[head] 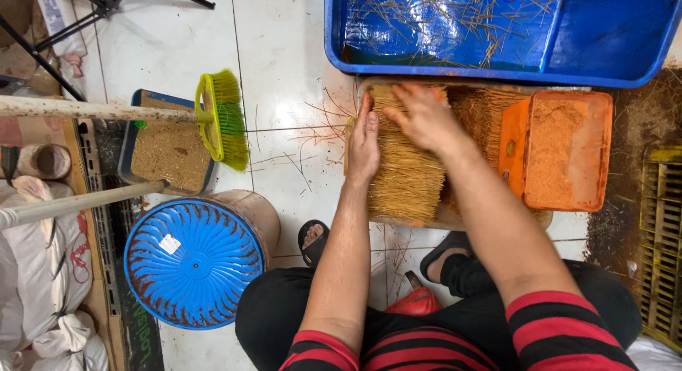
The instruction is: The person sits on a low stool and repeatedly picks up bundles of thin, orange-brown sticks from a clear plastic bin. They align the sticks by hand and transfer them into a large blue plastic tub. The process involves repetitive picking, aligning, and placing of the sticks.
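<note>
A person seated low on a white tiled floor point(284, 51) works over a bundle of thin yellow sticks point(406, 172) lying on a flat board point(455, 218) just in front of the knees; the left hand point(364, 145) stands on edge against the bundle's left side, fingers straight and pressed together, gripping nothing; the right hand point(425, 117) lies palm-down across the top of the sticks near their far end, fingers loosely spread and slightly curled, resting on them rather than closed round any; to the right of the bundle, touching the same board, sits an orange tray point(561, 151) filled with tan powder; beyond the board lies a large blue plastic tray point(611, 37) with loose sticks scattered in it; stray sticks lie on the tiles left of the bundle; well to the left stands an upturned blue bucket point(193, 261), and behind it a green-and-yellow broom point(222, 119) rests over a dustpan point(170, 154) holding brown powder.
</note>
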